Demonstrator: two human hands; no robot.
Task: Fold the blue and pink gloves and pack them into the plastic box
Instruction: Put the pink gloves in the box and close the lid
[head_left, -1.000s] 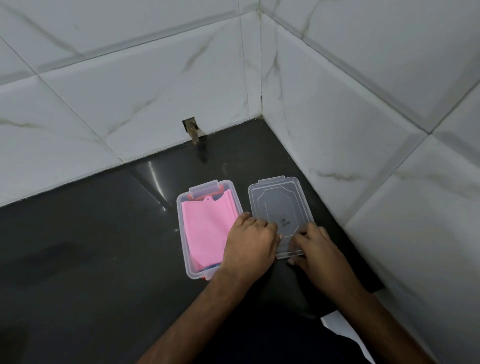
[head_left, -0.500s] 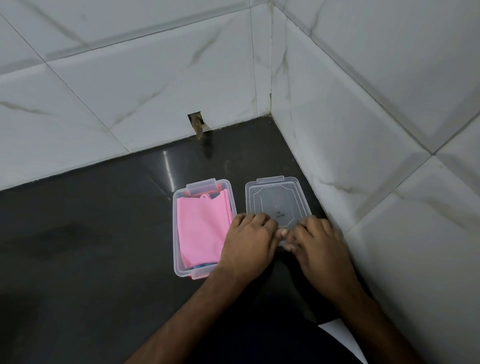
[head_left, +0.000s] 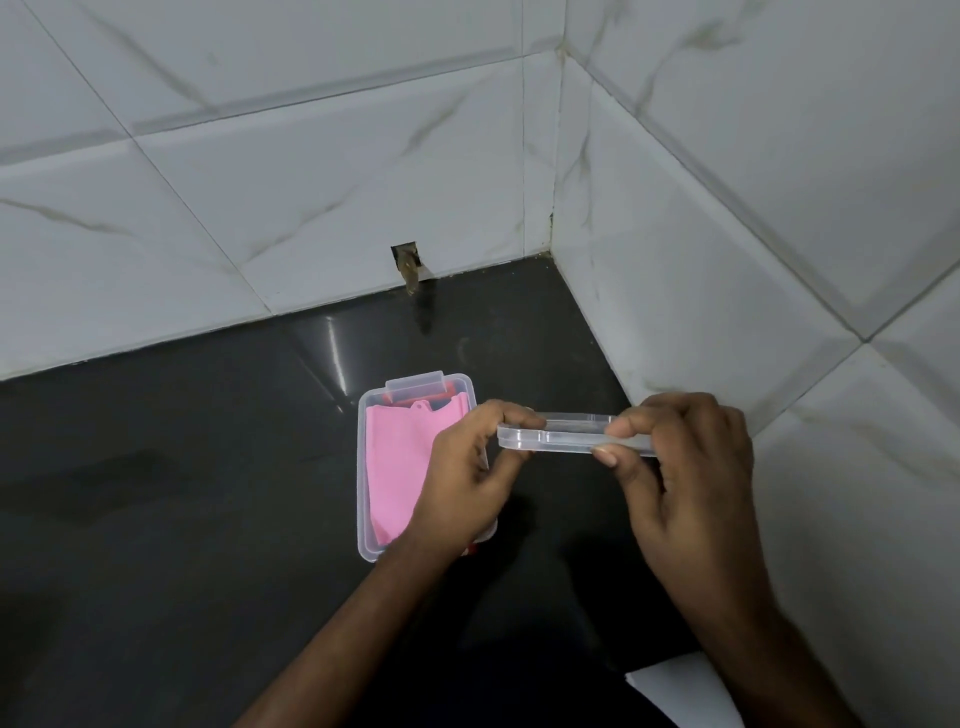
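I see one clear lid (head_left: 571, 434) pinched by my left hand (head_left: 467, 467) and right hand (head_left: 685, 467); one plastic box (head_left: 363, 467) at nine o'clock holds one pink glove (head_left: 395, 457).

pink glove (head_left: 397, 457), clear box (head_left: 363, 467), black counter (head_left: 182, 519), white veined tiles (head_left: 311, 182)

Dark glossy countertop (head_left: 182, 519); white marble wall tiles (head_left: 311, 182); small hole (head_left: 407, 260) in wall.

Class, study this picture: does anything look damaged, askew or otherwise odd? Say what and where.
One thing: a small broken hole in the white wall tile just above the dark floor, behind the plastic box. Its edges look chipped and brownish. The pink glove lies neatly inside the box; both hands hold the lid level.
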